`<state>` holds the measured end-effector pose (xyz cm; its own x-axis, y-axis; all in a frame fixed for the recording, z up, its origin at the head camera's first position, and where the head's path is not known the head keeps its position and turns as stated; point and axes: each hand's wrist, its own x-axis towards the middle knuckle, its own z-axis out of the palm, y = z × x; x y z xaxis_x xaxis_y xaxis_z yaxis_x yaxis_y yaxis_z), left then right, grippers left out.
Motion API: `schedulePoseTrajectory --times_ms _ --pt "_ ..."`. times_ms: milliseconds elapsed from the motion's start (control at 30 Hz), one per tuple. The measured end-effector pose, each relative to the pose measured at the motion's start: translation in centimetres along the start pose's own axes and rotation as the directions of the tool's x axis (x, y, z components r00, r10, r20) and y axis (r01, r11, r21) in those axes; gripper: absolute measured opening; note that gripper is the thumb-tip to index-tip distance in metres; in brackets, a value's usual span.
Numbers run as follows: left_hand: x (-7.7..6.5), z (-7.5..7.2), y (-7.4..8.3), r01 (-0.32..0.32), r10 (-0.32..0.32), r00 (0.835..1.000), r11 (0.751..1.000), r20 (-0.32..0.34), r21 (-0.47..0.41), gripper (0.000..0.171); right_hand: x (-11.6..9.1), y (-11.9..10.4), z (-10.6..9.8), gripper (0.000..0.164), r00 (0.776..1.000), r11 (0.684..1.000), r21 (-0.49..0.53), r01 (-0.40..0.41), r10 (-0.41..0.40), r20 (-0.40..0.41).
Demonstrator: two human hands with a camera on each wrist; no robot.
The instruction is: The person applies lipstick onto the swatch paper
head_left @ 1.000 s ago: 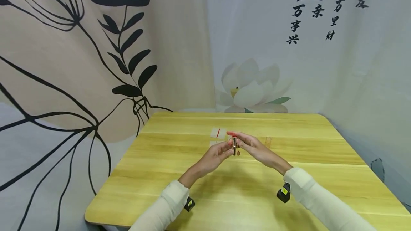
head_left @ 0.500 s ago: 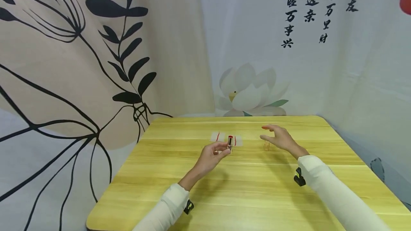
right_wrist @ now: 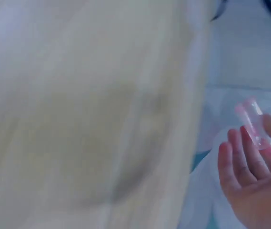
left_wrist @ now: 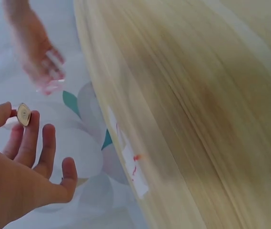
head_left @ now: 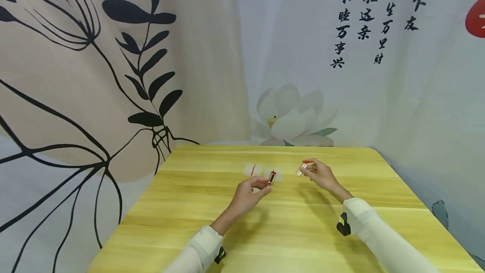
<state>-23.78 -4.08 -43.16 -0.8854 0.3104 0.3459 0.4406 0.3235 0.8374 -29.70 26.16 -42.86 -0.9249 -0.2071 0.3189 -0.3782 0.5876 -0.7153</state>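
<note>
My left hand [head_left: 248, 193] pinches a lipstick [head_left: 271, 177] between thumb and fingers, its red tip upward and tilted slightly right. In the left wrist view the lipstick's round base [left_wrist: 24, 115] faces the camera, and the other fingers are spread apart. To the right, my right hand [head_left: 320, 175] holds a clear cap [head_left: 300, 170] above the table. The right wrist view shows this transparent, pinkish tube-shaped cap [right_wrist: 254, 123] pinched between thumb and fingertips.
Pale paper pieces with red strokes lie on the wooden table [head_left: 189, 205]; one paper [head_left: 252, 169] is left of the lipstick. A printed curtain [head_left: 212, 75] hangs behind the table's far edge.
The right hand left the lipstick, reached right to the clear cap on the table, and has now picked it up and moved slightly left. The left hand keeps holding the lipstick, now more tilted.
</note>
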Motion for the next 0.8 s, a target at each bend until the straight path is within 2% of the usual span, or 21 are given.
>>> schedulePoseTrajectory --times_ms 67,133,300,367,500,800 --pt "0.0 -0.1 -0.1 -0.010 0.010 1.000 1.000 -0.017 0.019 0.022 0.7 -1.4 0.6 0.049 0.998 0.988 0.147 -0.053 0.049 0.029" --pt "0.2 -0.2 -0.2 -0.024 0.025 1.000 0.999 -0.019 0.028 0.022 1.2 -2.8 1.1 0.053 0.993 0.953 0.284 -0.107 0.089 0.075" --pt "0.9 0.0 -0.3 -0.018 0.019 1.000 1.000 -0.016 0.025 0.025 2.0 -5.2 2.3 0.057 0.980 0.878 0.451 -0.159 0.088 0.176" --pt "1.0 0.1 -0.3 -0.009 0.010 1.000 1.000 -0.025 0.028 0.026 2.0 -5.8 2.7 0.057 0.978 0.866 0.477 -0.150 0.060 0.198" --pt "1.0 0.0 -0.5 -0.016 0.018 0.999 0.999 -0.049 0.044 0.029 1.8 -6.5 3.4 0.053 0.975 0.862 0.491 -0.124 0.014 0.223" --pt "1.0 -0.9 -0.6 -0.019 0.023 0.996 0.999 -0.083 0.041 0.031 1.9 -7.4 4.6 0.049 0.966 0.893 0.443 -0.082 -0.039 0.257"
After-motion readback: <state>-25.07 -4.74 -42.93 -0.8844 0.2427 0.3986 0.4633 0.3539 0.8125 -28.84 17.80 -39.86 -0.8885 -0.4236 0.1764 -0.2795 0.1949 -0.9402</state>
